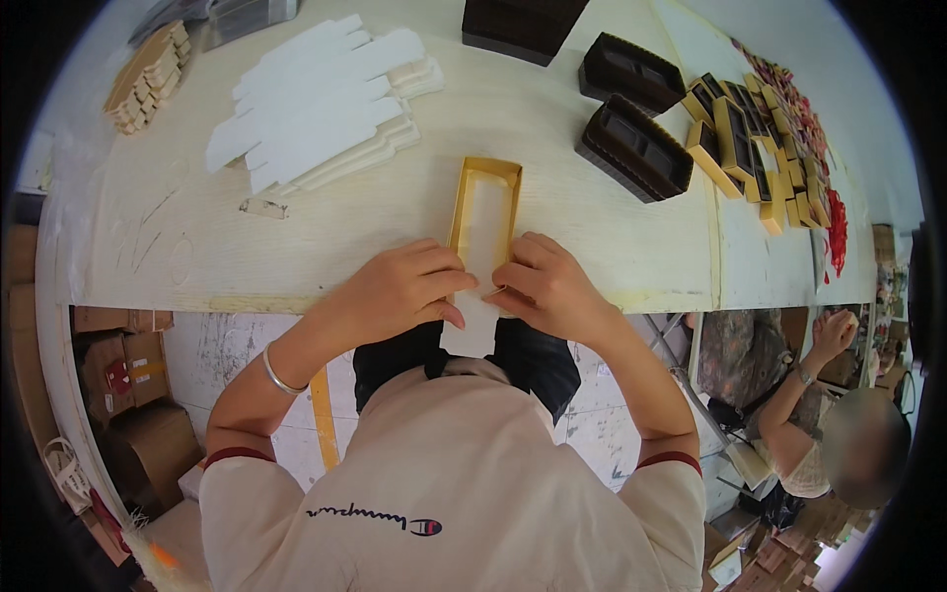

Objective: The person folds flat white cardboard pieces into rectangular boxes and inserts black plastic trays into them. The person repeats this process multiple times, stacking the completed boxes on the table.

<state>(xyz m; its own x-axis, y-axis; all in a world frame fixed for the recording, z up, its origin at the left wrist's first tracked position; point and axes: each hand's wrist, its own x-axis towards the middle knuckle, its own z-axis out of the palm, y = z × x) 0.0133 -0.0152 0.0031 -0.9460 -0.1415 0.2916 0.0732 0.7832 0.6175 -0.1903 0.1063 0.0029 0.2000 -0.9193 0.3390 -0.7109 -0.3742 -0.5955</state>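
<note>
A narrow gold cardboard box (459, 209) lies lengthwise at the table's front edge. Its side walls and far end stand up, and the inside looks pale. At the near end a white flap (475, 321) extends over the edge towards my lap. My left hand (419, 286) grips the near left corner, fingers bent and thumb below. Opposite it, my right hand (545, 284) pinches the near right corner between thumb and fingers. The fingers partly cover both corners.
A stack of flat white box blanks (321, 104) lies at the far left, beside wooden-looking curved pieces (148, 79). Stacked dark trays (634, 148) stand at the right, with several gold boxes (735, 138) beyond. Another person (799, 434) sits at the lower right.
</note>
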